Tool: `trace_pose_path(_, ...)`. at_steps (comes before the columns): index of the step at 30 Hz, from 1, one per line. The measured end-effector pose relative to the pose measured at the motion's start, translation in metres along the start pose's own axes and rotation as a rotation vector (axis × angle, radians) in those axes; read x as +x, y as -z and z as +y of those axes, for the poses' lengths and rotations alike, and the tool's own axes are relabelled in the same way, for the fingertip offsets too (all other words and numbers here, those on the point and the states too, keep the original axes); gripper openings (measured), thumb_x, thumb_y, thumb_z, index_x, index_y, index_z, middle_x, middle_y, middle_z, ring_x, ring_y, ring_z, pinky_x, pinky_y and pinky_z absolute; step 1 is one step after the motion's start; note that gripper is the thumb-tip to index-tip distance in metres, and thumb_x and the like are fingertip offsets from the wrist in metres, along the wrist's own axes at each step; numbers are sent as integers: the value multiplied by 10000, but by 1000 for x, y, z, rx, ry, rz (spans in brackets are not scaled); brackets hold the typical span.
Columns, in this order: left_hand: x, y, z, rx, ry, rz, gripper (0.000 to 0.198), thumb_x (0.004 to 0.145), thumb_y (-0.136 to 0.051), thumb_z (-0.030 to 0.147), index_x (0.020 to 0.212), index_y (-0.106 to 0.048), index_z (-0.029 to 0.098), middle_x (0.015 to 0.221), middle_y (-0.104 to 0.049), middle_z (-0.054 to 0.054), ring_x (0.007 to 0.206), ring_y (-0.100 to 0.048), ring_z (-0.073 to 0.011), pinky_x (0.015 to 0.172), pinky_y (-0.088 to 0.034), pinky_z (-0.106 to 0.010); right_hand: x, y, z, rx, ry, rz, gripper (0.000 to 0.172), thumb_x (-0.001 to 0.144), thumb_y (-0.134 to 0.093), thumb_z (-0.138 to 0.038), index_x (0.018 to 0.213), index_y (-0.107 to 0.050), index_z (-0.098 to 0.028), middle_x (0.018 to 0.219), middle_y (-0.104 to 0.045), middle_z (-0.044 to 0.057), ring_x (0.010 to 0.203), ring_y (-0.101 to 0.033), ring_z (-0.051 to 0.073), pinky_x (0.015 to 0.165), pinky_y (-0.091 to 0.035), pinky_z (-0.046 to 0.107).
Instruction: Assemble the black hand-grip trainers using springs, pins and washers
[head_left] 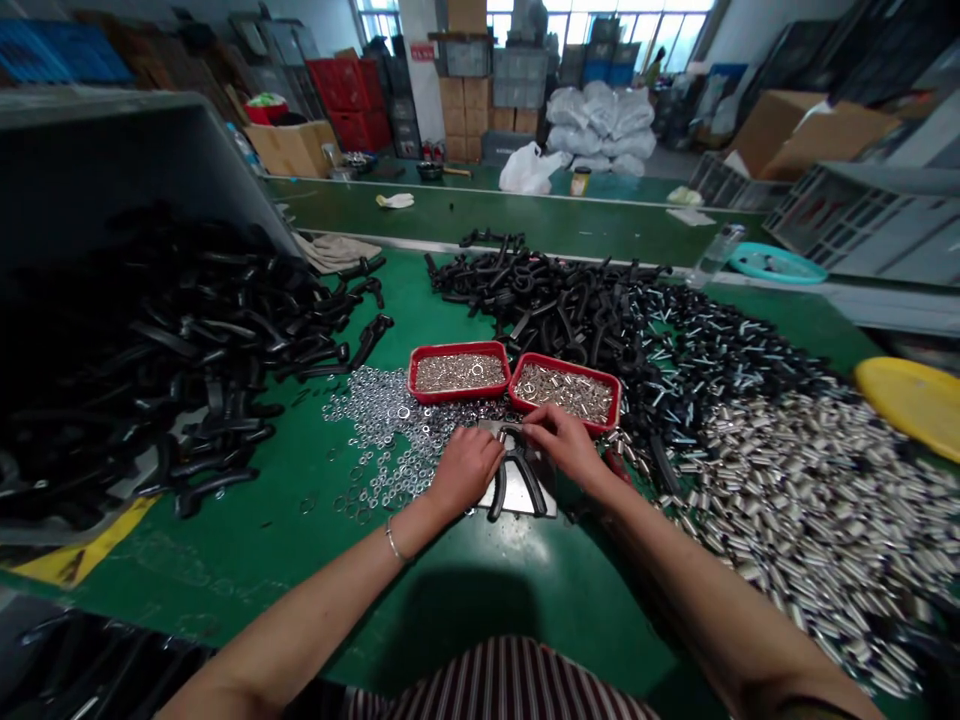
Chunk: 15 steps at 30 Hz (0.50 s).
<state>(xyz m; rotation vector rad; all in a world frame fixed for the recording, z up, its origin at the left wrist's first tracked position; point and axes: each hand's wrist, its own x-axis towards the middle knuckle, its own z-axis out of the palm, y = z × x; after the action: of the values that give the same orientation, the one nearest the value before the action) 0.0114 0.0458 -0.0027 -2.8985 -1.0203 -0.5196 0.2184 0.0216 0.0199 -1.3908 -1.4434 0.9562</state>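
A metal plate (pixel 517 495) lies on the green table in front of me, with a pair of black curved handle parts (pixel 533 484) over it, their lower ends spread towards me. My left hand (pixel 466 467) is closed at the left side of these parts, its fingertips at their upper end beside a small shiny metal piece. At the upper right, my right hand (pixel 566 445) has thumb and fingers pinched together by the plate's far edge; what they hold is hidden. Just beyond are two red trays: the left tray (pixel 412 374) with tiny metal pieces, the right tray (pixel 616 402) with small metal sleeves.
Loose metal rings (pixel 390 440) are scattered left of the plate. Black handles (pixel 247 310) spill from a large bin at left, and more black handles (pixel 555 300) are heaped behind the trays. Metal sleeves (pixel 810 500) and a yellow lid (pixel 911 405) lie at right.
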Motion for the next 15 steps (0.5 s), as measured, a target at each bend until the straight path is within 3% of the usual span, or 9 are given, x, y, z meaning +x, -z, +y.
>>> trace_pose_path(4, -1, 3, -3, -4, -64, 0, 285, 1028, -413, 290, 940, -654, 166, 886, -632, -75, 880, -534, -233, 793, -358, -380, -21, 0, 4, 23, -58, -70, 111, 851, -623, -299, 897, -604, -200, 773, -651, -20, 667, -626, 154, 660, -475, 286)
trace_pose_path(10, 0, 5, -1, 71, -101, -10, 260, 1012, -428, 226, 857, -625, 158, 841, -608, -75, 843, -530, -230, 772, -354, -384, -24, -7, 10, 0, -115, -93, 152, 869, -633, -344, 845, -588, -201, 771, -651, -13, 666, -635, 173, 660, -478, 300)
trace_pose_path(12, 1, 5, -3, 92, -155, -33, 220, 999, -450, 200, 871, -622, 153, 856, -609, -76, 847, -530, -233, 769, -359, -384, -24, -8, 12, -103, -59, -76, 144, 888, -629, -334, 837, -599, -203, 787, -658, 2, 698, -627, 187, 689, -480, 319)
trace_pose_path(15, 0, 7, -6, 103, -213, -69, 169, 990, -468, 184, 943, -625, 143, 914, -619, -80, 884, -532, -238, 788, -375, -385, -23, -12, 15, -334, 162, -47, 127, 938, -595, -297, 855, -626, -205, 858, -662, 42, 845, -605, 223, 813, -470, 370)
